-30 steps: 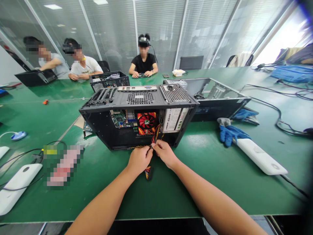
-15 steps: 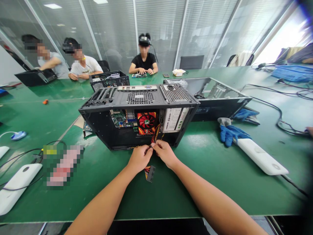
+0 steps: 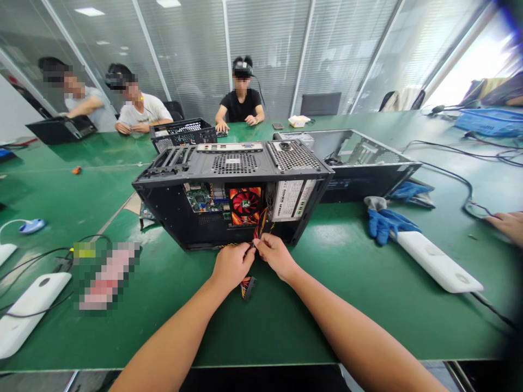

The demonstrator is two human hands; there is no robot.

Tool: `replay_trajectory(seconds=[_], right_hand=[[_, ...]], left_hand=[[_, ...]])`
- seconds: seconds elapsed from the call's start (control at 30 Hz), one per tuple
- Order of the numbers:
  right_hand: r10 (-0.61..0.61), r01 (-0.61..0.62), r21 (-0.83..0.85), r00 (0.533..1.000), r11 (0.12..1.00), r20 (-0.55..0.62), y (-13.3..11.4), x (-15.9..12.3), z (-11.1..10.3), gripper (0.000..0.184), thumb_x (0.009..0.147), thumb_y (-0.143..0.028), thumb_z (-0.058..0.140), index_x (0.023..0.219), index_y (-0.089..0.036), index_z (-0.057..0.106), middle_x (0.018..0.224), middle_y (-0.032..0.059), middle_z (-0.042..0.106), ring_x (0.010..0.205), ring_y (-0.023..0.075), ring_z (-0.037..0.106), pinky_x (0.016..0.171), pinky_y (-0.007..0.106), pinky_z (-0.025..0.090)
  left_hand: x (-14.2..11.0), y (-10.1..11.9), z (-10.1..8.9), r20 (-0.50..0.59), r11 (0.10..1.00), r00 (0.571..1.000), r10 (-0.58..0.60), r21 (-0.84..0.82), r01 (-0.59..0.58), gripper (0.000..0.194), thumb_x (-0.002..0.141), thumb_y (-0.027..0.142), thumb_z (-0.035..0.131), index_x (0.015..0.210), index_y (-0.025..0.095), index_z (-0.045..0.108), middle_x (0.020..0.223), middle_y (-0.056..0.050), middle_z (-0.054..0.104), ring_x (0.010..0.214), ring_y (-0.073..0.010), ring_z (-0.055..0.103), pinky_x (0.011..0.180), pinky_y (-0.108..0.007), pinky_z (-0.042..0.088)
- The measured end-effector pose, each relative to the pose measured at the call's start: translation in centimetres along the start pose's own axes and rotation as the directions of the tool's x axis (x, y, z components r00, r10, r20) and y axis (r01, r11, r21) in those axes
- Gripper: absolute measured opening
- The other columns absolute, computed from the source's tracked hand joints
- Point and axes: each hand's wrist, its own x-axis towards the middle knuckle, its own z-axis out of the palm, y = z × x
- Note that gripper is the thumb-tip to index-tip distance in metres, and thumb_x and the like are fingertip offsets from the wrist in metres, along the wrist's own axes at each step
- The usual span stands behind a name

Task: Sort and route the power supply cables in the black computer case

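Observation:
A black computer case [image 3: 232, 188] lies on the green table with its open side facing me. Inside it show a red fan [image 3: 245, 201], a green motherboard [image 3: 199, 198] and a labelled power supply [image 3: 293, 200]. My left hand [image 3: 233, 265] and my right hand [image 3: 274, 253] meet just in front of the case's lower edge. Both are closed, pinching the bundle of coloured power cables [image 3: 260, 222] that comes from near the power supply. My fingertips partly hide the pinched spot. Below my left hand hangs a black multi-pin connector [image 3: 248, 288] on red and yellow wires.
Blue gloves [image 3: 388, 222] and a white power strip [image 3: 437, 261] lie to the right; another person's hand [image 3: 506, 224] is at the right edge. A second case [image 3: 359, 174] stands behind. Another white power strip [image 3: 35, 313] lies left. Several people sit across the table.
My hands stay almost in place; the hanging connector has turned and shifted slightly left. At the right edge, another person's hand has come further into view by a cable. The person opposite moved their hands.

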Motion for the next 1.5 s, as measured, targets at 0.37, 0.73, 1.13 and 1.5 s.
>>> replay_trajectory(seconds=[0.37, 0.73, 1.13, 1.5], right_hand=[[-0.007, 0.006, 0.044, 1.000, 0.999, 0.006, -0.3, -0.1, 0.2, 0.042, 0.081, -0.055, 0.059, 0.064, -0.022, 0.040, 0.050, -0.0075, 0.037, 0.045, 0.0086, 0.030, 0.044, 0.023, 0.025], [-0.015, 0.015, 0.024, 1.000, 1.000, 0.001, -0.5, -0.2, 0.2, 0.042, 0.082, -0.054, 0.059, 0.062, -0.022, 0.040, 0.052, -0.0063, 0.038, 0.049, 0.0098, 0.033, 0.046, 0.024, 0.027], [-0.013, 0.012, -0.015, 1.000, 1.000, -0.023, 0.1, 0.0, 0.2, 0.039, 0.083, -0.050, 0.057, 0.063, -0.022, 0.040, 0.050, -0.0072, 0.036, 0.048, 0.0100, 0.032, 0.046, 0.024, 0.026], [-0.024, 0.022, -0.062, 0.999, 0.998, -0.039, 0.5, 0.2, 0.1, 0.038, 0.083, -0.051, 0.056, 0.065, -0.022, 0.040, 0.054, -0.0066, 0.035, 0.050, 0.0104, 0.034, 0.046, 0.024, 0.027]], left_hand=[[-0.3, 0.3, -0.2, 0.006, 0.963, 0.999, 0.041, 0.268, -0.041, 0.034, 0.097, 0.034, 0.039, 0.085, 0.019, 0.066, 0.078, -0.007, 0.072, 0.069, -0.0197, 0.067, 0.061, -0.026, 0.042], [0.2, 0.2, 0.1, 0.020, 0.996, 0.999, -0.036, -0.086, 0.038, 0.033, 0.095, 0.031, 0.040, 0.073, 0.019, 0.061, 0.062, -0.002, 0.063, 0.055, -0.0134, 0.058, 0.056, -0.023, 0.033], [0.1, -0.2, 0.5, -0.007, 1.000, 1.000, 0.021, 0.013, -0.021, 0.033, 0.094, 0.032, 0.044, 0.072, 0.018, 0.064, 0.065, -0.003, 0.066, 0.057, -0.0139, 0.058, 0.056, -0.024, 0.033], [-0.2, 0.4, 0.2, 0.021, 0.972, 1.000, 0.007, 0.233, -0.011, 0.034, 0.097, 0.035, 0.039, 0.083, 0.019, 0.066, 0.078, -0.007, 0.072, 0.069, -0.0196, 0.067, 0.063, -0.027, 0.043]])
